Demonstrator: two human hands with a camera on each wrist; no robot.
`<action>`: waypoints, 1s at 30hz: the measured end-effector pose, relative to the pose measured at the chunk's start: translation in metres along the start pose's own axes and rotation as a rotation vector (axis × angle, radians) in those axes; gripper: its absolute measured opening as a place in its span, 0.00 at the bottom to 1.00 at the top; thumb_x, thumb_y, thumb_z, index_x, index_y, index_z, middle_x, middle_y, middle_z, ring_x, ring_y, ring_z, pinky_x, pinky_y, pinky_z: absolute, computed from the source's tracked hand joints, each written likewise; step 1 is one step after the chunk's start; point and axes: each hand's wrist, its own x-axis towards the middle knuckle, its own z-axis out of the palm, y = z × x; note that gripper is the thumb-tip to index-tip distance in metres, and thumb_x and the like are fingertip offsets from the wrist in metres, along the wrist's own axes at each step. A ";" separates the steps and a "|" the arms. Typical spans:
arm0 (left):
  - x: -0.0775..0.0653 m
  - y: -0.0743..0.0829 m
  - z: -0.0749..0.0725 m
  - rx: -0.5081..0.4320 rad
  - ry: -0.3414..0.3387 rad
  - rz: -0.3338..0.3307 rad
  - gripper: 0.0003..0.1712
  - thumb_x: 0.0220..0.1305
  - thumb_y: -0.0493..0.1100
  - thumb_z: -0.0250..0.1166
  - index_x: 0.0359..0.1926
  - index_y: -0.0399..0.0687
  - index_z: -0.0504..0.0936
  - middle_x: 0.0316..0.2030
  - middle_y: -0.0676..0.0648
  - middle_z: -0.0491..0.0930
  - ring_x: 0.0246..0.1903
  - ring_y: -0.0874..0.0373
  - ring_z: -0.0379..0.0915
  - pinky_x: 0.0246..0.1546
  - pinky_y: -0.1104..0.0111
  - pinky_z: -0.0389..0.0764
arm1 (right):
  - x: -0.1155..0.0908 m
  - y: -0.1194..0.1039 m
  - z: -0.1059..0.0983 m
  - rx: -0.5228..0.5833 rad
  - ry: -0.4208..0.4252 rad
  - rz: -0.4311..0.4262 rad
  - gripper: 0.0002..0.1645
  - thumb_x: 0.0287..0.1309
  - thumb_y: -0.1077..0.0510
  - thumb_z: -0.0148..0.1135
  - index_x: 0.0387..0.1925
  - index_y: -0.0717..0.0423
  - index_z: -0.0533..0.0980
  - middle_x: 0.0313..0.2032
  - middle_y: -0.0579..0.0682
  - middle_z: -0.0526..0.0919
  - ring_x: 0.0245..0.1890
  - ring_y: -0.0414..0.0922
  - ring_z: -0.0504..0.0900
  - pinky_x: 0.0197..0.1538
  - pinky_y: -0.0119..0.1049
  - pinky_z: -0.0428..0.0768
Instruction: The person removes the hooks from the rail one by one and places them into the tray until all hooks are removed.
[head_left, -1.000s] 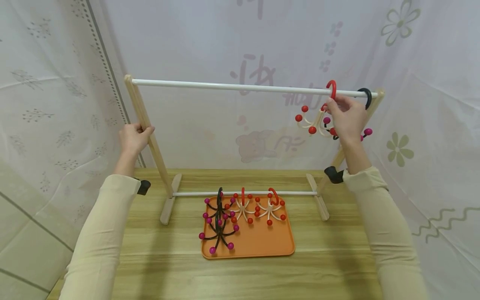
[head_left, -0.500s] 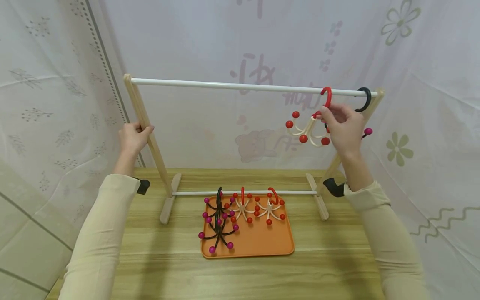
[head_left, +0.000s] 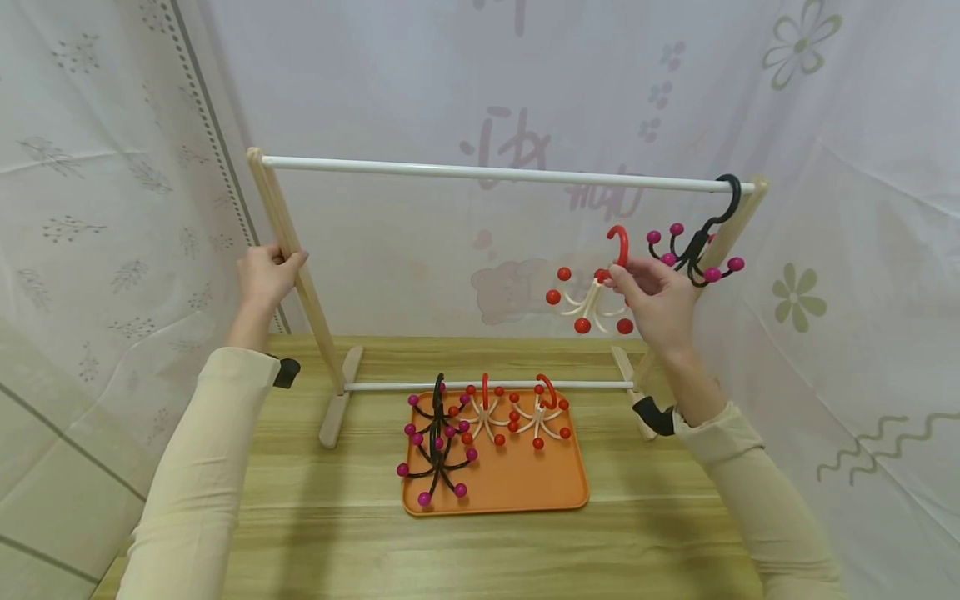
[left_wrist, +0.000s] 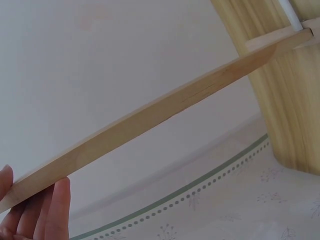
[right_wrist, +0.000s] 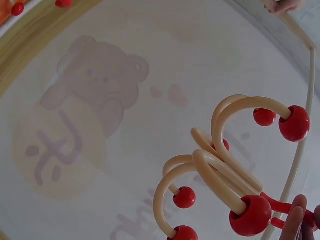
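My left hand [head_left: 268, 279] grips the left wooden post [head_left: 315, 312] of a rack, thumb on one side and fingers on the other, as the left wrist view also shows. With my right hand [head_left: 660, 304] I pinch the red hook of a multi-arm hanger [head_left: 594, 304] with cream arms and red ball tips. It hangs below the white top rail [head_left: 487, 172], apart from it. Behind that hand, a black hanger [head_left: 697, 246] with magenta balls hangs from the rail's right end. In the right wrist view, the cream arms [right_wrist: 227, 160] curl close to the camera.
On the wooden table, an orange tray [head_left: 525, 487] bears two black hangers [head_left: 438, 467] with magenta balls and two cream hangers [head_left: 540, 421] with red hooks. A white lower rail [head_left: 600, 385] runs behind the tray between the rack's wooden feet [head_left: 335, 417].
The red hook has come off the top rail. My right hand has carried that hanger down and to the left, uncovering the black hanger. My left hand stays on the post.
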 end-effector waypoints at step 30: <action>0.000 -0.001 0.000 -0.025 -0.012 -0.002 0.27 0.63 0.52 0.49 0.38 0.27 0.76 0.37 0.31 0.74 0.32 0.47 0.65 0.25 0.64 0.66 | -0.077 0.028 0.042 0.197 -0.227 0.068 0.09 0.52 0.67 0.59 0.35 0.71 0.76 0.28 0.63 0.80 0.27 0.46 0.80 0.28 0.30 0.76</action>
